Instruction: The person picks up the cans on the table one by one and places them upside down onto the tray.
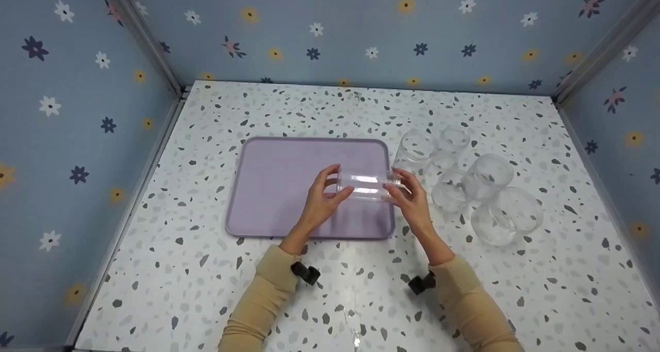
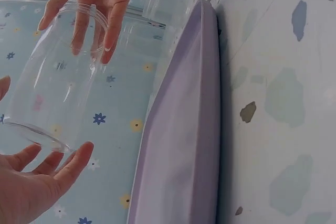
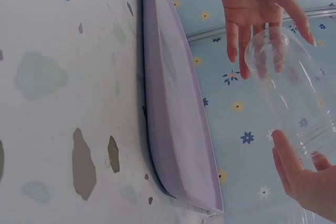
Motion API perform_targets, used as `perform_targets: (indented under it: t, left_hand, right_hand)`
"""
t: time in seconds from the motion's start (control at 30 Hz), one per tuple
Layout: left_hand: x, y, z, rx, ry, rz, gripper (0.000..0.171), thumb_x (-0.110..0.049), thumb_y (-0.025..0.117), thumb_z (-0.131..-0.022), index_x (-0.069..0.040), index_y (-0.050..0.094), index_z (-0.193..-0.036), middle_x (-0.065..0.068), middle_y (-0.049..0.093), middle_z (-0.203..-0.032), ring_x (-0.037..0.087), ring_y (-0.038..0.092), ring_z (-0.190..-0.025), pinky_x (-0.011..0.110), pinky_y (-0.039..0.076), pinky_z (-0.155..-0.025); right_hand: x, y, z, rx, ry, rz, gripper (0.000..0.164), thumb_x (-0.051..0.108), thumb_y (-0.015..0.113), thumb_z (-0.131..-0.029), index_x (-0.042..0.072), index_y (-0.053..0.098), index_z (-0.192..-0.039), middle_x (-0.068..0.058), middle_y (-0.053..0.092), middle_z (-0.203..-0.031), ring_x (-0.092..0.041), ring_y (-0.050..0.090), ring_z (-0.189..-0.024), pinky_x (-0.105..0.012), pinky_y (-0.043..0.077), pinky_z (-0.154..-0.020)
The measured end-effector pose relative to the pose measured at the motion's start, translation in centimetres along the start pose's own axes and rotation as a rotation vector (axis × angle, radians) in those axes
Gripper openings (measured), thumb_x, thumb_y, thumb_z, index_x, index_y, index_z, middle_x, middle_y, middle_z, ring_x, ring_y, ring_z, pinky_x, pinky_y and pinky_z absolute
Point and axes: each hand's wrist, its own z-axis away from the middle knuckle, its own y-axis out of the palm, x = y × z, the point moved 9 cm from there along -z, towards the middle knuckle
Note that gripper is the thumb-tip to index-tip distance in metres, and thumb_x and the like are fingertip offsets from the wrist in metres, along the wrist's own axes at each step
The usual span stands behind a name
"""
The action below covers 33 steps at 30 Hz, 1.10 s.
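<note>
A clear jar point(image 1: 365, 183) lies sideways in the air above the right half of a lilac tray point(image 1: 278, 187). My left hand point(image 1: 322, 197) holds its closed base end, thumb on the near side and fingers on the far side. At the threaded mouth end, my right hand point(image 1: 412, 200) grips the rim between thumb and fingers. The left wrist view shows the jar point(image 2: 55, 77) between both hands, clear of the tray point(image 2: 181, 119). Its threads point(image 3: 320, 135) show beside the right hand point(image 3: 304, 177) in the right wrist view.
Several clear jars stand right of the tray, among them a tall one point(image 1: 415, 148), a small one point(image 1: 455, 138) and a wide one point(image 1: 508, 218). Flower-patterned panels point(image 1: 340, 32) enclose the speckled white table point(image 1: 175, 269) at the back and sides.
</note>
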Motion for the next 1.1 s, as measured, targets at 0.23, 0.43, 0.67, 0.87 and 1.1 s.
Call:
perform_targets:
  t: [0.23,0.43,0.67,0.87,1.1]
  left_hand:
    - [0.2,-0.2,-0.4,-0.015,-0.011,0.113,0.051,-0.003,0.061,-0.081,0.007,0.039,-0.126,0.020,0.041,-0.120,0.035,0.047,-0.103,0.033,0.048,-0.076]
    - [0.4,-0.4,-0.6,-0.031,-0.008,0.171,0.050,-0.001,0.062,-0.080,0.009,0.041,-0.124,0.020,0.043,-0.117,0.036,0.048,-0.102,0.031,0.049,-0.074]
    - [-0.2,-0.9,-0.6,-0.061,0.024,0.196,0.050,0.002,0.064,-0.077,0.010,0.043,-0.122,0.020,0.046,-0.114,0.037,0.049,-0.099,0.030,0.050,-0.072]
    - [-0.9,-1.6,-0.5,-0.073,0.044,0.174,0.051,0.002,0.066,-0.076,0.009,0.044,-0.122,0.021,0.046,-0.114,0.036,0.049,-0.098,0.029,0.050,-0.071]
    - [-1.0,-2.7,-0.5,-0.093,0.008,0.112,0.053,-0.001,0.070,-0.073,0.007,0.047,-0.121,0.019,0.048,-0.114,0.033,0.050,-0.097,0.031,0.050,-0.070]
  right_hand:
    - [0.2,0.2,-0.2,0.015,-0.008,-0.012,0.042,0.000,0.055,-0.086,-0.008,0.040,-0.125,-0.027,0.045,-0.115,-0.030,0.056,-0.095,-0.056,0.041,-0.077]
    - [0.4,0.3,-0.5,0.046,-0.019,0.005,0.043,0.001,0.054,-0.086,-0.009,0.039,-0.125,-0.028,0.044,-0.115,-0.035,0.054,-0.098,-0.056,0.041,-0.076]
    - [1.2,0.6,-1.0,0.115,-0.048,0.083,0.043,-0.003,0.054,-0.085,-0.012,0.038,-0.124,-0.023,0.048,-0.113,-0.036,0.054,-0.096,-0.040,0.049,-0.074]
    - [3.1,1.5,-1.2,0.174,-0.039,0.212,0.044,-0.007,0.054,-0.084,-0.011,0.039,-0.125,-0.020,0.049,-0.117,-0.032,0.052,-0.098,-0.029,0.047,-0.078]
    - [5.6,2.2,-1.3,0.211,-0.084,0.350,0.042,-0.005,0.057,-0.082,-0.013,0.043,-0.121,-0.026,0.048,-0.119,-0.041,0.045,-0.108,-0.033,0.044,-0.084]
